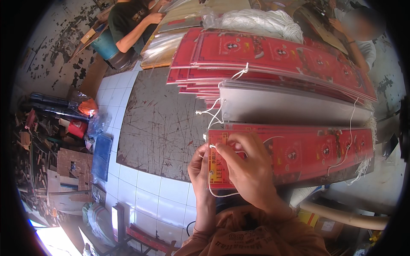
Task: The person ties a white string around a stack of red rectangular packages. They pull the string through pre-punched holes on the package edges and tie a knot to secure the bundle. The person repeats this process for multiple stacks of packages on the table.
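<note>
A long red printed plastic sheet (277,158) lies nearest me, its left end carrying a yellow panel. My left hand (198,168) grips that left end from the edge, fingers partly hidden behind it. Thumb and forefinger of my right hand (252,166) are pinched together on a white cord (212,146) at the sheet's upper left corner. Part of this cord loops below the sheet's lower left corner. Just beyond lies a stack of sheets with pale backs up (294,104), knotted cords hanging off its left end. Farther off rises a fanned pile of red sheets (265,51).
A scratched grey tabletop (158,123) spreads to the left of the stacks. Behind the red pile sits a white cord bundle (260,22). One person (132,25) is at the far left, another (363,47) at the far right. Scraps (42,141) litter the floor at left.
</note>
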`<move>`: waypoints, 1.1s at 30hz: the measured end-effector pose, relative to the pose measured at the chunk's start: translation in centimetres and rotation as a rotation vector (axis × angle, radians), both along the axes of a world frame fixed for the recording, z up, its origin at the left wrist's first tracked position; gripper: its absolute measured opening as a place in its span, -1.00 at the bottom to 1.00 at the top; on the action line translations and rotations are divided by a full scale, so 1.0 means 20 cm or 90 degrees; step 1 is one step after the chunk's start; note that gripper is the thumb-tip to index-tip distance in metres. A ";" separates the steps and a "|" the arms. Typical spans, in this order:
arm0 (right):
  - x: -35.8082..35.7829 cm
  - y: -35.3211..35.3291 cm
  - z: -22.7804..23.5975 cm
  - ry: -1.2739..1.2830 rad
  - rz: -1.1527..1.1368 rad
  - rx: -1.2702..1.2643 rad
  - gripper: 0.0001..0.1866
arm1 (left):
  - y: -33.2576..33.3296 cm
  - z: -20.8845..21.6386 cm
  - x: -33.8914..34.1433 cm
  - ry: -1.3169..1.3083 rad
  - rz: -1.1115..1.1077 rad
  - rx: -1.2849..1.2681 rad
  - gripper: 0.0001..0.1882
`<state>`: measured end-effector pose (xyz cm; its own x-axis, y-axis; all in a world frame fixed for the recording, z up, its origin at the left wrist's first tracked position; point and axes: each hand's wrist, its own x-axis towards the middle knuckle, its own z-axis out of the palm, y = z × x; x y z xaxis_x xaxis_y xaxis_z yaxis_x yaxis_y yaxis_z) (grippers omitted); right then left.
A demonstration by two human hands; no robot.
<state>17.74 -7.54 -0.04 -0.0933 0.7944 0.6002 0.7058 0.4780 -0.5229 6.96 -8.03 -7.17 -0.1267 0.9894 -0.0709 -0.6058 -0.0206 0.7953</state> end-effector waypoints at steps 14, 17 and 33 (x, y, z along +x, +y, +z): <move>0.00 -0.01 0.00 -0.019 0.009 0.003 -0.63 | -0.01 0.01 0.00 0.008 0.003 -0.010 -0.76; -0.01 -0.01 0.00 -0.020 0.003 -0.006 -0.57 | 0.00 0.01 0.00 0.015 0.004 -0.015 -0.76; -0.01 0.03 -0.01 -0.035 -0.023 -0.013 -0.68 | 0.00 -0.01 0.00 0.005 -0.010 -0.025 -0.73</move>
